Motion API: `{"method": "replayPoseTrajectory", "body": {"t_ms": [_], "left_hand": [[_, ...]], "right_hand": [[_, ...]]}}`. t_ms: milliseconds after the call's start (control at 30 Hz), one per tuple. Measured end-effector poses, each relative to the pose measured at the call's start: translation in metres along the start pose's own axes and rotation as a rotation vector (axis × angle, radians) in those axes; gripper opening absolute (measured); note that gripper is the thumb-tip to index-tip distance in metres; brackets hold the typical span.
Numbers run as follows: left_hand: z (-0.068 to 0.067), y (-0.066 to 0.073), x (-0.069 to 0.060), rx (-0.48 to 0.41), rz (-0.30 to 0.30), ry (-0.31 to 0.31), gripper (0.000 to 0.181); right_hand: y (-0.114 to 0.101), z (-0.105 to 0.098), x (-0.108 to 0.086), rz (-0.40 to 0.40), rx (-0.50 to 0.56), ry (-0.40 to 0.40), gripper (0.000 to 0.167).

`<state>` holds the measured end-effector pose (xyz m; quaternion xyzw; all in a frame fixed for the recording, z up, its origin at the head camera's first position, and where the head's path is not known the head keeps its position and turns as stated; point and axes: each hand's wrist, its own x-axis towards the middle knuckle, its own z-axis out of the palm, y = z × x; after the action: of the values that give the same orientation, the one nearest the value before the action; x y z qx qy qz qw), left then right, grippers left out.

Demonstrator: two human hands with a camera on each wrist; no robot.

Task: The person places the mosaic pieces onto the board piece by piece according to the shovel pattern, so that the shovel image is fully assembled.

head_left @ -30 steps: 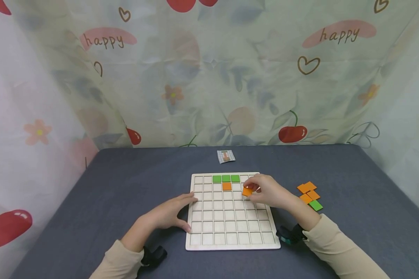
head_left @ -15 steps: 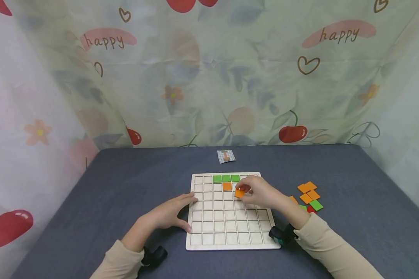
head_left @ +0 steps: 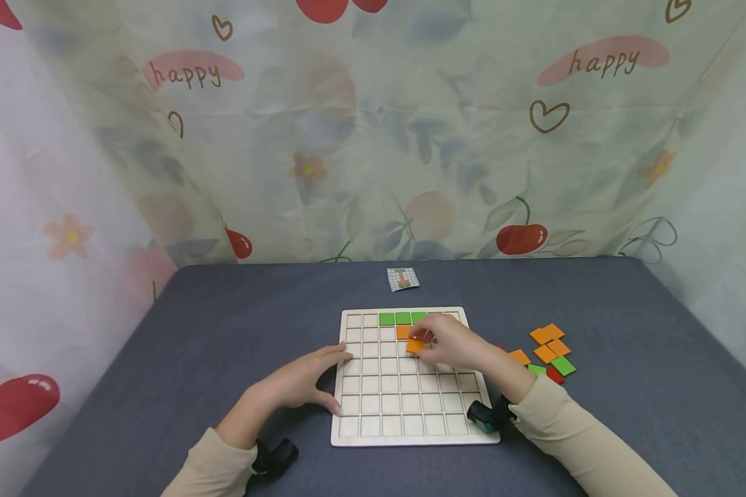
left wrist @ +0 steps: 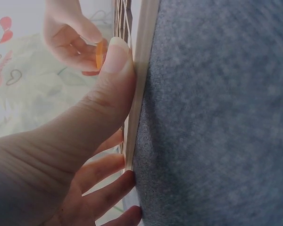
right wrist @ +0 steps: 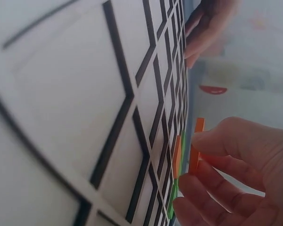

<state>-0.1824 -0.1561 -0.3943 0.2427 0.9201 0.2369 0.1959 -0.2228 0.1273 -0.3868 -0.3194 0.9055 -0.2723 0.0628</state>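
Observation:
My right hand pinches a square orange tile between thumb and fingers, above the white grid board. In the right wrist view the held tile stands on edge, apart from the board. Green tiles lie in the board's far row, and another orange tile sits in a cell just below the middle one. My left hand rests at the board's left edge with fingers spread. In the left wrist view the left thumb touches the board's side.
Loose orange tiles, green tiles and a red tile lie on the dark cloth right of the board, partly behind the right forearm. A small printed card lies beyond the board. A patterned curtain hangs behind the table.
My right hand has moved left across the board with the orange tile, toward the column of the placed orange tile. More loose tiles show beside the forearm. The left hand has stayed still.

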Motion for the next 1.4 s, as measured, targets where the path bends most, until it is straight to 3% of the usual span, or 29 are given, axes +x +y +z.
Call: {"method": "replayPoseTrajectory", "body": {"t_ms": [200, 767, 1400], "left_hand": [[-0.001, 0.001, -0.002, -0.005, 0.014, -0.006, 0.085], [0.0, -0.001, 0.0, -0.012, 0.004, -0.009, 0.085], [0.0, -0.001, 0.0, 0.001, 0.016, -0.001, 0.085]], "right_hand": [[-0.003, 0.002, 0.006, -0.006, 0.005, -0.006, 0.023], [-0.008, 0.007, 0.015, 0.098, 0.005, -0.039, 0.027], [-0.009, 0.008, 0.017, 0.086, 0.01, -0.044, 0.028]]}}
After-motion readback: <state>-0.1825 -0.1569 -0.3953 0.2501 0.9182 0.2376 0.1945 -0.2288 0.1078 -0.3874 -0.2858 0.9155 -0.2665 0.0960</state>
